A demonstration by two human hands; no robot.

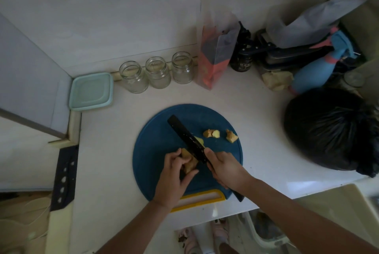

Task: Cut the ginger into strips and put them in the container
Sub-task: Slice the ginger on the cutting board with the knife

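On the white worktop (114, 141), far left of the left hand: black knife sheath with holes (65, 178) at the edge. Up and left of that hand: pale green lidded container (91, 91) in the corner, then three empty glass jars (156, 73) in a row along the wall. Left hand (173, 173): fingers curled around a ginger piece (189, 160), pinning it on the round blue cutting board (155, 151) with yellow handle. Right hand (224, 168): closed around the handle of a black knife (187, 138), blade angled up and left, against the held ginger. Just above the right hand: a pale slice beside the blade and two cut ginger chunks (220, 135) on the board. Far right of it: black plastic bag (332, 130); above, blue spray bottle (320, 69).
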